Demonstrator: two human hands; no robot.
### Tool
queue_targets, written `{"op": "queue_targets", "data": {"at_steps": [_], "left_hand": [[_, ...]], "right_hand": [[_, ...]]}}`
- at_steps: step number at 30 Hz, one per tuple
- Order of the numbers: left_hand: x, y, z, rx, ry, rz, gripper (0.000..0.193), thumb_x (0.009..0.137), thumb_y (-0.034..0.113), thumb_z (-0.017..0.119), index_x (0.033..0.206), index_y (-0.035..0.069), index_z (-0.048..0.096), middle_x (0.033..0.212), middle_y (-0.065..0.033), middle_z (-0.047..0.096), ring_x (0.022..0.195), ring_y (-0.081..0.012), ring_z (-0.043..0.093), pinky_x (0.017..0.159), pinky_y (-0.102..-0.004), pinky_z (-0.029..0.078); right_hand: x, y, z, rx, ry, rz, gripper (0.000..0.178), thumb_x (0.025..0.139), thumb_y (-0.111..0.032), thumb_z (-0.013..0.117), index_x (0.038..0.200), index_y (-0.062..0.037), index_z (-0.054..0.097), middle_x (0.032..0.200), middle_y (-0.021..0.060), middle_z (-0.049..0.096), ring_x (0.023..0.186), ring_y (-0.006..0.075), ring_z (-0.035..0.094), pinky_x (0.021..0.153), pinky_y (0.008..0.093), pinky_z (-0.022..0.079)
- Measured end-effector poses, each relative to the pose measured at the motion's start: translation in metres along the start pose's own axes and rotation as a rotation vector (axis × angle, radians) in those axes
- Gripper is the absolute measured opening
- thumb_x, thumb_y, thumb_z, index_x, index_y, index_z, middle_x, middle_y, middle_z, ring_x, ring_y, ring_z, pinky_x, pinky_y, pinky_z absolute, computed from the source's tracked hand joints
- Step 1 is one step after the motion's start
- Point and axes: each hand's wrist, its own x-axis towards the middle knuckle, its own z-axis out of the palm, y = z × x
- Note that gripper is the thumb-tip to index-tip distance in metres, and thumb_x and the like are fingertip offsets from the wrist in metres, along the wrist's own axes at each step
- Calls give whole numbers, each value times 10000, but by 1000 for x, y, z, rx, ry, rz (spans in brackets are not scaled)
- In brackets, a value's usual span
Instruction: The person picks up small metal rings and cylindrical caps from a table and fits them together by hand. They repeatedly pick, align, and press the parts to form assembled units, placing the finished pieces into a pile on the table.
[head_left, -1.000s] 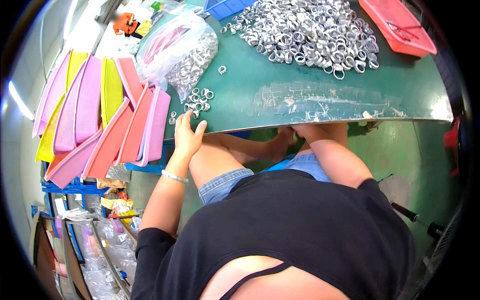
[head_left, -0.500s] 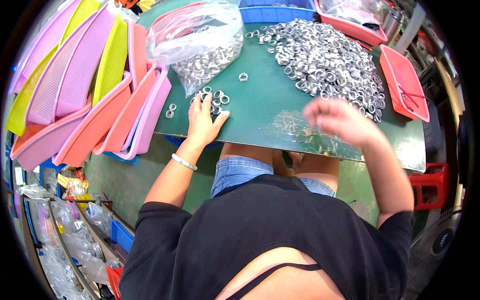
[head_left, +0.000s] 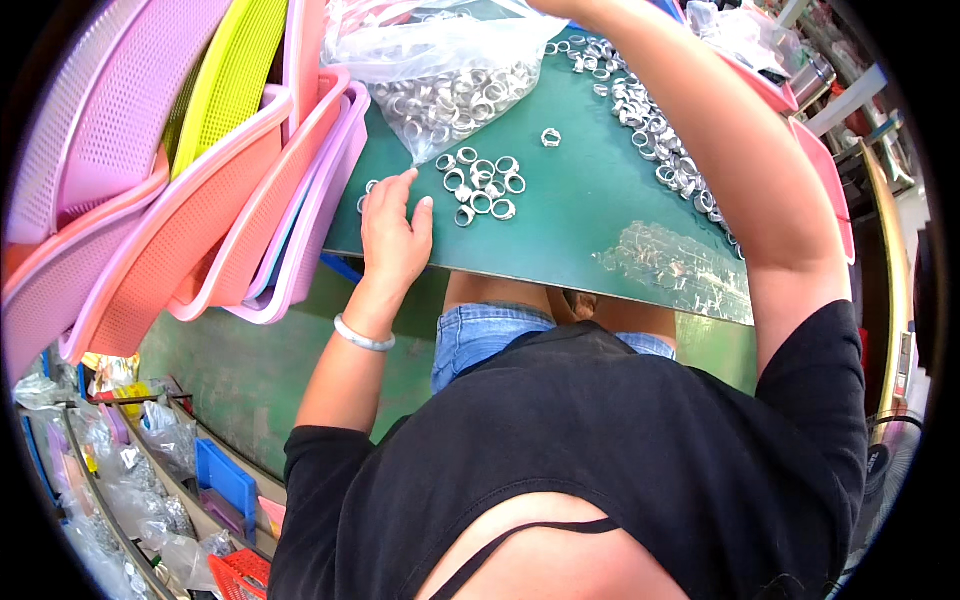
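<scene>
My left hand (head_left: 395, 235) lies flat on the near-left edge of the green table (head_left: 580, 230), fingers apart, holding nothing. Just beyond its fingertips is a small cluster of silver metal rings (head_left: 480, 185), with one single ring (head_left: 549, 137) farther out. A clear plastic bag of rings (head_left: 450, 80) lies behind the cluster. My right arm (head_left: 730, 160) stretches up across the table and leaves the picture at the top, so the hand itself is hidden. A long pile of loose rings (head_left: 650, 120) runs beside that arm.
Stacked pink, orange and yellow plastic baskets (head_left: 200, 200) lean against the table's left side. Red trays (head_left: 765, 85) sit at the far right. A crinkled clear plastic patch (head_left: 680, 270) lies near the front edge. Below left are shelves with bags and a blue crate (head_left: 225, 480).
My right arm rose from the table's front edge and reached far up, out of the picture. My left hand stayed at the table edge by the small ring cluster. The view moved closer.
</scene>
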Motion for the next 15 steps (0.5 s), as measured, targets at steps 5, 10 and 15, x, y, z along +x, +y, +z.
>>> {"op": "queue_targets", "data": {"at_steps": [5,10,15], "left_hand": [[-18,-15,-15,158,92,22,312,721,86,650,1023,24,604,1035,-146,563,976,-320,521,865,-411,399],[-9,-31,-21,279,37,6,364,744,85,643,1097,18,587,1176,-187,524,1082,-355,497,955,-408,380],[-3,-46,-21,178,-16,26,231,760,4,582,988,-15,614,1007,-153,602,962,-328,556,859,-393,436]], "right_hand": [[-78,-31,28,-32,-115,-342,329,765,-46,546,1092,-43,584,1004,145,611,914,283,597,800,356,474],[-139,1,25,-37,-347,-215,318,809,-2,521,1123,-43,555,1071,145,588,1029,304,560,884,367,448],[-163,31,28,-16,-388,-28,365,781,26,526,1137,-48,554,1027,139,595,917,273,589,823,347,474]]}}
